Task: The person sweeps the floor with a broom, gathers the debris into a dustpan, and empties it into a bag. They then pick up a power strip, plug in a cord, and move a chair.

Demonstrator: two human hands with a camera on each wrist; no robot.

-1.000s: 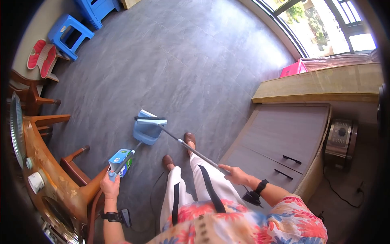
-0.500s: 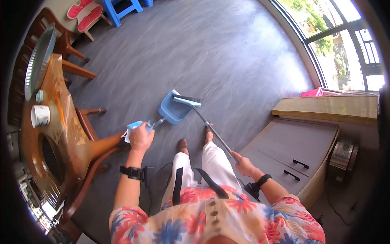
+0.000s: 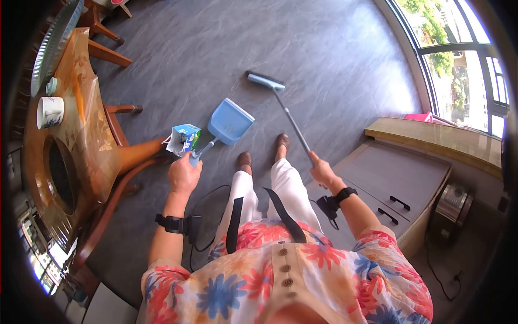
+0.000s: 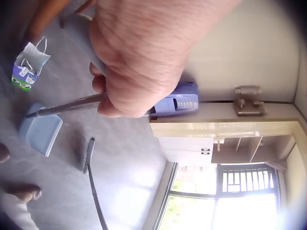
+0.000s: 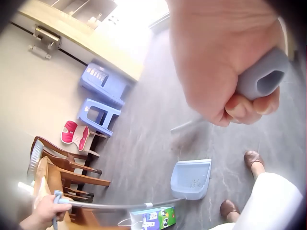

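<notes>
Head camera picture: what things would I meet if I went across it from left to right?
White cup → blue-and-green paper bag → light blue plastic dustpan scoop → right brown shoe → bare right hand → bright pink object → shiny silver appliance.

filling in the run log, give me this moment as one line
left hand: grips dustpan | right hand: grips broom | broom head: apart from dustpan | dustpan: specks inside | bag: near dustpan

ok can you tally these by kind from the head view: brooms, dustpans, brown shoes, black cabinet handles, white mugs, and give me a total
Broom: 1
Dustpan: 1
Brown shoes: 2
Black cabinet handles: 2
White mug: 1
Total: 7
</notes>
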